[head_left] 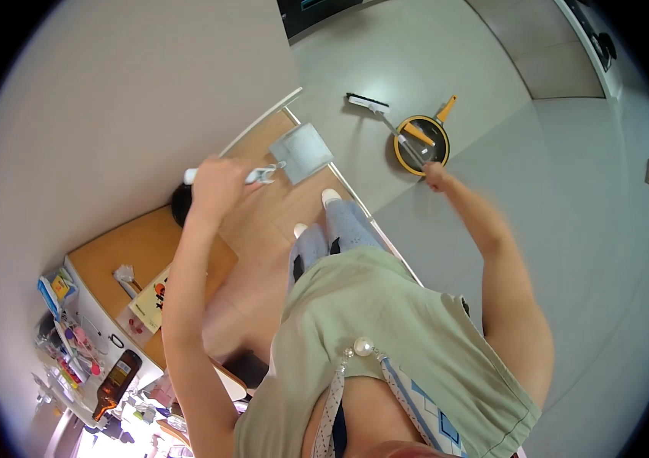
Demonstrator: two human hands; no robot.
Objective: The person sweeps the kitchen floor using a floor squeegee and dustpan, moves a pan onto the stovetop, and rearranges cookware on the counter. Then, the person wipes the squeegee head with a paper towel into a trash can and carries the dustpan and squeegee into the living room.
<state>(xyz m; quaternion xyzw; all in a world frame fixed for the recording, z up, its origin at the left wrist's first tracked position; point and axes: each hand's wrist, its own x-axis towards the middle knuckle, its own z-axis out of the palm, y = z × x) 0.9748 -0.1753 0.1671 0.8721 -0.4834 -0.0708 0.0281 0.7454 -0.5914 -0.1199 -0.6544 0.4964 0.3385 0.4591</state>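
Observation:
My left hand (221, 187) is closed around a white handle, which sticks out on both sides of the fist. Just past that handle is a pale grey dustpan (303, 154), over the wood floor beside the white strip; the joint between them is only partly clear. In my right hand (435, 177) is the handle of a broom (369, 103), its white head and dark bristles out on the grey floor. The broom's stick crosses over a black frying pan (441, 151) with a yellow rim and yellow handle. A second yellow handle shows inside the pan.
On the left, a wooden desk (122, 237) holds a book (149, 305) and small items. A brown bottle (117, 384) stands among clutter at lower left. A white strip (351, 188) divides wood and grey floors. Pale cabinets (546, 57) line the upper right.

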